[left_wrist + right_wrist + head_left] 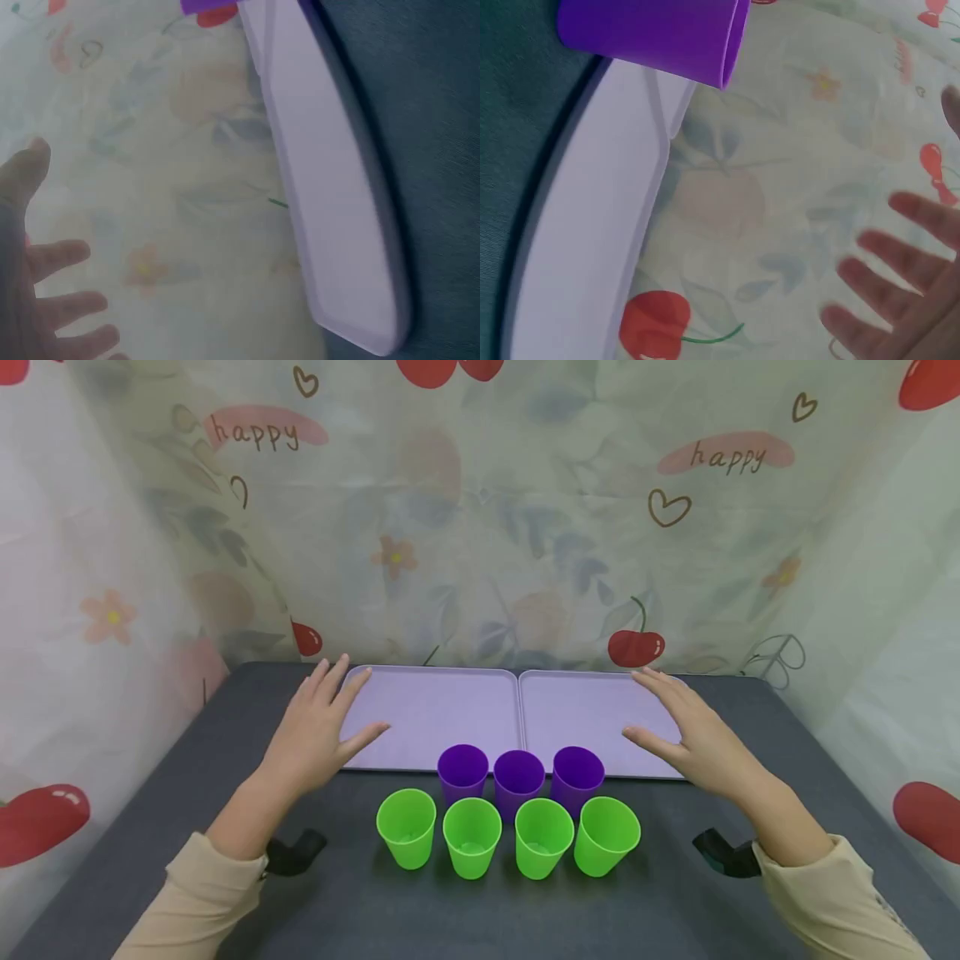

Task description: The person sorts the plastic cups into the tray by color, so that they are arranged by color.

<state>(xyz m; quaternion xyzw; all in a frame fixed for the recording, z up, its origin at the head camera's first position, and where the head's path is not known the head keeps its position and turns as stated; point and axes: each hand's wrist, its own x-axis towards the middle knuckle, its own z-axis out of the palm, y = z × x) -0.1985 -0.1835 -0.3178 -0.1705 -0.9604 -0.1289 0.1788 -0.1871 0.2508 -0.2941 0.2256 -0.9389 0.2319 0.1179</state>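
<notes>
Backdrop [487, 535]: pale cloth, fills rear + both sides; print of cherries, hearts, flowers, leaves, "happy" x2. Table [360, 914]: dk grey top, runs back to cloth.

Trays, 2x, pale lilac, flat at rear of table, side by side, adj. edges just beside each other: L tray [442, 714], R tray [585, 714]. L tray looks wider in head view, but R tray's outer end is partly behind a hand.

Sleeves beige, L sleeve [198, 881] & R sleeve [825, 893], one per side.

L hand [318, 718]: wide, fingers extended, thumb well apart; up in air nr outer end of L tray. R hand [697, 727]: same pose mirrored, nr outer end of R tray. Wrist views agree: fingers spread, both sides.

Cups, 7 tot., all upright, mouth up, on table betw. the hands, approx. centred. Front row, 4 green, L to R: [406, 831], [472, 843], [543, 843], [606, 839]. Row behind, 3 purple: [462, 777], [518, 787], [577, 781], just in front of trays; lower parts partly hidden by green, so can't tell if any touch. Rt wrist view: one purple cup large at top, sideways in frame.

Black wrist units, 1 per wrist: L unit [296, 853], R unit [727, 856], at cuffs.
</notes>
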